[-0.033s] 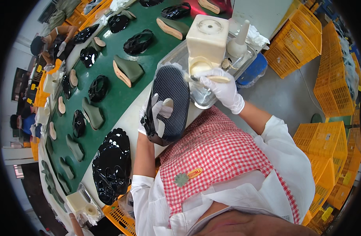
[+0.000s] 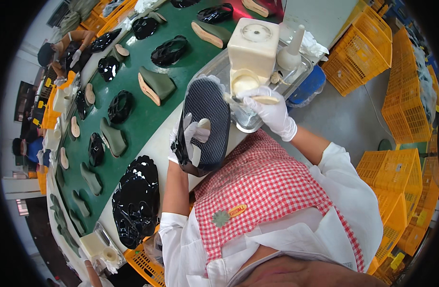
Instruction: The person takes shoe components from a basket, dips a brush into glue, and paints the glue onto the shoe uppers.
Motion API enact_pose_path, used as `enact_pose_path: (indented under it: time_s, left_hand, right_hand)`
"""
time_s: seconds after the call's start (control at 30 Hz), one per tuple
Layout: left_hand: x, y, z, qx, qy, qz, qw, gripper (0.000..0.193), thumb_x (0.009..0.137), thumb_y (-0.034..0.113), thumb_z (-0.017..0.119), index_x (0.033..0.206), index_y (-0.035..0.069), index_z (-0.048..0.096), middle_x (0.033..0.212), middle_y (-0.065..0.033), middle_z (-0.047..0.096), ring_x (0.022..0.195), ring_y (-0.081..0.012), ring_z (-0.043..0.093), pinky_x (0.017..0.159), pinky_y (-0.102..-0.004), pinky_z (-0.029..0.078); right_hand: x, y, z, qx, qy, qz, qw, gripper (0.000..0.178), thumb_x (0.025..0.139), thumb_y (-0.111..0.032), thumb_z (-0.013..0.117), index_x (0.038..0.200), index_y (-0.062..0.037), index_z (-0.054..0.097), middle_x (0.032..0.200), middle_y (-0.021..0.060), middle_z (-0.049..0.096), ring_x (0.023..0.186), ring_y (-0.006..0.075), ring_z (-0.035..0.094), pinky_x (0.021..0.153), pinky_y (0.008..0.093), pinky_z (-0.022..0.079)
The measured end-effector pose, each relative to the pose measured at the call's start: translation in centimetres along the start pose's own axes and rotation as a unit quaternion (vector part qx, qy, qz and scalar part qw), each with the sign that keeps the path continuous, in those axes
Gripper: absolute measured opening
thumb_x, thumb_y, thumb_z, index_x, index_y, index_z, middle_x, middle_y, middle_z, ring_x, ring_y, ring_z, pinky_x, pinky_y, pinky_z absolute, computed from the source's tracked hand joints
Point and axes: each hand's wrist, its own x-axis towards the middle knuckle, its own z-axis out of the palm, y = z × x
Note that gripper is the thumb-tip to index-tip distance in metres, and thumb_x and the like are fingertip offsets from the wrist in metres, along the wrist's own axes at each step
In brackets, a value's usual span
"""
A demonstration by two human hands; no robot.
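My left hand (image 2: 188,136), in a white glove, grips a shoe upper (image 2: 209,119) from its left side. Its dark, dimpled face is turned up, and shiny black straps show along the left edge. The gloved fingers curl over that edge; part of the grip is hidden behind it. In my right hand (image 2: 272,115), also gloved, is a brush with a pale wooden handle (image 2: 266,100). Its bristle end points left, close to the upper's right edge; whether they touch I cannot tell. Just beyond the hand stands a cream square container (image 2: 253,45) with a round open spout (image 2: 244,81).
A metal tray (image 2: 303,71) holds the container and a white bulb-shaped bottle (image 2: 291,55). On the green belt (image 2: 138,117) lie several green shoe lasts and black uppers. A stack of glossy black uppers (image 2: 137,201) sits at my left. Yellow crates (image 2: 355,57) stand right; co-workers sit far left.
My right hand and the brush have shifted very slightly toward me. The left hand and the shoe upper have hardly moved.
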Motion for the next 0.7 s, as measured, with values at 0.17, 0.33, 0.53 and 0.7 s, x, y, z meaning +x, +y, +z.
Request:
enact_pose_path:
  time_s: [0.17, 0.33, 0.53, 0.7]
  left_hand:
    - [0.5, -0.5, 0.9, -0.081, 0.025, 0.006, 0.996, 0.056, 0.093, 0.012, 0.058, 0.142, 0.000, 0.033, 0.086, -0.0175, 0.068, 0.066, -0.0213, 0.062, 0.065, -0.0320, 0.052]
    - [2.1, -1.9, 1.1, -0.121, 0.113, 0.008, 0.986, 0.057, 0.090, 0.008, 0.065, 0.141, -0.004, 0.042, 0.133, -0.0162, 0.056, 0.111, -0.0187, 0.059, 0.096, -0.0310, 0.046]
    - [2.5, -1.7, 1.1, -0.073, 0.104, 0.103, 0.987, 0.047, 0.095, 0.010, 0.060, 0.137, -0.004, 0.044, 0.115, -0.0204, 0.065, 0.092, -0.0227, 0.068, 0.082, -0.0323, 0.055]
    - [0.5, 0.4, 4.2, -0.074, 0.094, 0.230, 0.966, 0.037, 0.097, 0.007, 0.057, 0.130, -0.004, 0.045, 0.097, -0.0203, 0.069, 0.080, -0.0241, 0.070, 0.077, -0.0340, 0.057]
  right_hand:
    - [-2.5, 0.7, 0.6, -0.026, -0.042, 0.043, 0.998, 0.016, 0.090, -0.013, 0.070, 0.103, -0.0049, 0.073, 0.098, 0.0052, 0.069, 0.091, 0.0116, 0.064, 0.081, 0.0257, 0.050]
    - [-3.2, 1.1, 0.4, -0.028, -0.069, 0.045, 0.996, 0.016, 0.089, -0.011, 0.070, 0.104, -0.0051, 0.073, 0.097, 0.0049, 0.068, 0.088, 0.0132, 0.064, 0.079, 0.0266, 0.050]
    - [-2.7, 0.6, 0.5, -0.179, -0.068, -0.103, 0.976, 0.012, 0.088, -0.012, 0.069, 0.099, -0.0077, 0.073, 0.090, 0.0060, 0.066, 0.083, 0.0195, 0.061, 0.074, 0.0308, 0.047]
    - [-1.6, 0.9, 1.5, -0.290, -0.068, -0.190, 0.935, 0.012, 0.085, -0.017, 0.073, 0.094, -0.0093, 0.071, 0.083, 0.0080, 0.060, 0.079, 0.0247, 0.057, 0.071, 0.0345, 0.046]
